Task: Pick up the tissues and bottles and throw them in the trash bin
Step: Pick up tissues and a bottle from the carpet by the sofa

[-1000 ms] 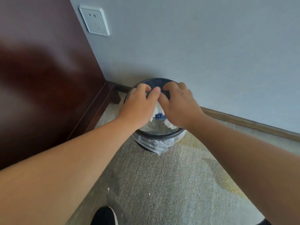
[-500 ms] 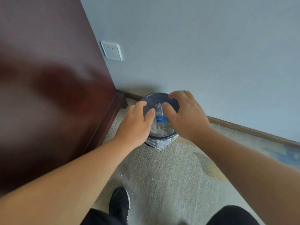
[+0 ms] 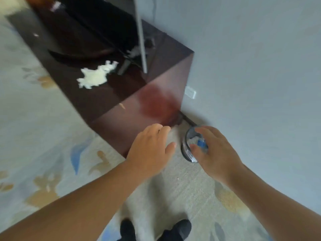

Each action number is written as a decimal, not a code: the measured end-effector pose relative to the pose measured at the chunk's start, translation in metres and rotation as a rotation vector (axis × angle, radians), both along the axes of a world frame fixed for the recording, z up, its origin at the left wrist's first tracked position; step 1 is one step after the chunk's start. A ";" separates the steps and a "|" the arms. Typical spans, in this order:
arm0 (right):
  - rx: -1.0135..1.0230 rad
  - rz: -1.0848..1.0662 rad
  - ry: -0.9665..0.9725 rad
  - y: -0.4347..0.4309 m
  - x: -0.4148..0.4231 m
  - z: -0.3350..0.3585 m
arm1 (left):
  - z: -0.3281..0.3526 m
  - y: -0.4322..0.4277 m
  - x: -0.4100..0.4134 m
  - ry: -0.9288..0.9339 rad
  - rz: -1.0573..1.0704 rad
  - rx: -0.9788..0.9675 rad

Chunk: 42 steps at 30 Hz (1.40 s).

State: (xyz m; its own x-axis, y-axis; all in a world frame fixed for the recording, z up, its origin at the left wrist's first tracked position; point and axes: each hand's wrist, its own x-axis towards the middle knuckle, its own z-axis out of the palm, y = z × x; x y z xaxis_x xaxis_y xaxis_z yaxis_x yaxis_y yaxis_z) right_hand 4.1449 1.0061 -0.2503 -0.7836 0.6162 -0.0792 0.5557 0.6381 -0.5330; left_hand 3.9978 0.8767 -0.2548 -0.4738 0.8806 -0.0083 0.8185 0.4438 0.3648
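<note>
The dark round trash bin (image 3: 184, 149) stands on the carpet against the wall, beside the cabinet's end. Inside it lie white tissue and a clear bottle with a blue label (image 3: 201, 143). My right hand (image 3: 215, 152) hovers over the bin with fingers spread and holds nothing. My left hand (image 3: 149, 152) is to the left of the bin, above the carpet, fingers apart and empty. A crumpled white tissue (image 3: 96, 76) lies on top of the dark cabinet (image 3: 132, 117). A second, smaller tissue (image 3: 134, 51) sits further back by the TV stand.
A TV screen edge (image 3: 141, 35) and its black stand rest on the cabinet top. A wall socket (image 3: 190, 92) is on the grey wall above the bin. My black shoes (image 3: 154, 229) stand on the patterned carpet below.
I have stood up and the view has pulled back, so the cabinet top now shows. Both hands have lifted away from the bin and spread apart; the bottle stays inside.
</note>
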 end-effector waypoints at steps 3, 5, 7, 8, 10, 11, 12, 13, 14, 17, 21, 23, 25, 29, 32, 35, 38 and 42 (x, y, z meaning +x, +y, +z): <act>0.051 0.123 -0.027 -0.046 -0.023 0.027 | 0.029 -0.061 -0.012 0.083 0.108 -0.009; 0.098 0.213 -0.010 -0.081 -0.043 0.043 | 0.046 -0.105 -0.022 0.114 0.188 -0.018; 0.147 0.290 0.016 -0.121 -0.066 0.059 | 0.061 -0.152 -0.032 0.156 0.257 -0.031; 0.169 0.323 0.028 -0.144 -0.077 0.066 | 0.069 -0.177 -0.037 0.178 0.286 -0.036; 0.191 0.389 0.050 -0.193 -0.100 0.081 | 0.083 -0.231 -0.047 0.202 0.362 -0.035; 0.194 0.429 0.061 -0.219 -0.112 0.087 | 0.090 -0.260 -0.052 0.213 0.404 -0.034; 0.196 0.474 0.069 -0.246 -0.123 0.094 | 0.096 -0.290 -0.056 0.226 0.446 -0.035; 0.199 0.522 0.078 -0.273 -0.133 0.100 | 0.102 -0.319 -0.059 0.240 0.487 -0.039; 0.205 0.567 0.094 -0.300 -0.144 0.106 | 0.107 -0.349 -0.062 0.252 0.529 -0.040; 0.192 0.675 0.158 -0.379 -0.172 0.121 | 0.118 -0.434 -0.067 0.259 0.655 -0.059; 0.163 0.843 0.161 -0.473 -0.204 0.133 | 0.124 -0.531 -0.065 0.257 0.839 -0.107; 0.156 0.940 0.163 -0.514 -0.218 0.136 | 0.127 -0.574 -0.062 0.254 0.936 -0.129; 0.152 1.039 0.176 -0.556 -0.232 0.139 | 0.127 -0.615 -0.056 0.242 1.044 -0.145; 0.173 1.274 0.203 -0.637 -0.259 0.144 | 0.125 -0.693 -0.042 0.206 1.302 -0.183; 0.150 1.461 0.241 -0.695 -0.278 0.148 | 0.131 -0.744 -0.030 0.194 1.520 -0.220; 0.090 1.615 0.255 -0.749 -0.290 0.153 | 0.139 -0.785 -0.013 0.199 1.701 -0.232; 0.074 1.753 0.293 -0.800 -0.297 0.152 | 0.142 -0.818 0.006 0.187 1.850 -0.239; 0.040 1.882 0.289 -0.869 -0.291 0.150 | 0.138 -0.859 0.036 0.156 1.984 -0.239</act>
